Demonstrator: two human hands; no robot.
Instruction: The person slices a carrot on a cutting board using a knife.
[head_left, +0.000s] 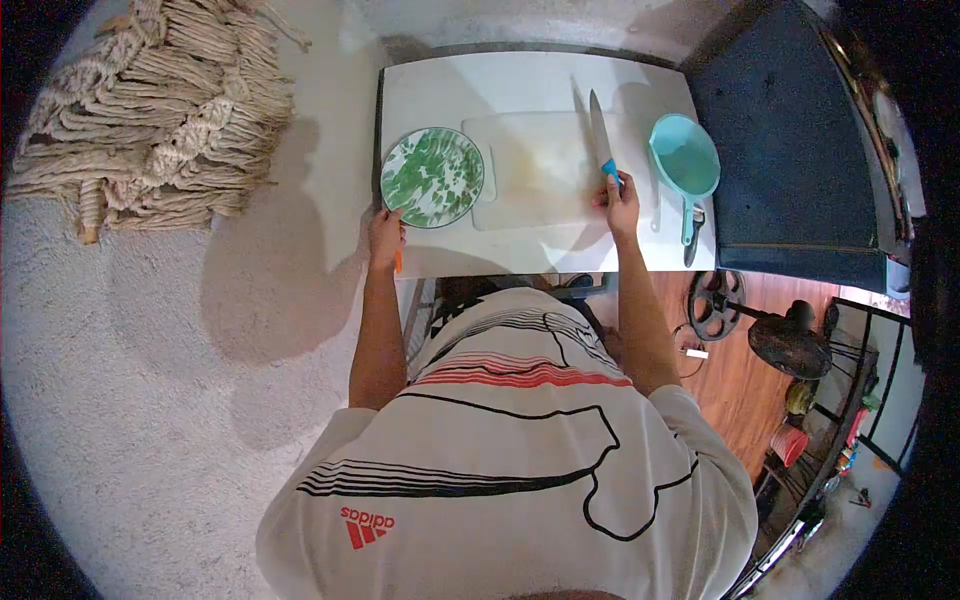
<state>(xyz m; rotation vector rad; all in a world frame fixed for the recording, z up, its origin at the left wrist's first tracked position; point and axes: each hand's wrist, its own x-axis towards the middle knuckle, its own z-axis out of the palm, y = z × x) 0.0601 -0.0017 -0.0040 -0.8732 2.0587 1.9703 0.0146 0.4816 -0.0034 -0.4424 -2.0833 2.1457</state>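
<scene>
My right hand (621,203) is closed round the blue handle of a knife (601,132), whose blade points up and away over the right part of a white cutting board (540,170). At the lower left rim of a green and white plate (432,177) is my left hand (387,236), its fingers closed, with a small orange thing (398,261) showing beside them. The plate overlaps the board's left end. What exactly the left hand grips is hard to make out.
A turquoise strainer or bowl with a handle (685,156) sits at the white table's (440,87) right side, a dark-handled tool (694,240) beside it. A dark cabinet (800,150) stands right. Macrame (170,120) hangs left. A black fan (789,343) is at the lower right.
</scene>
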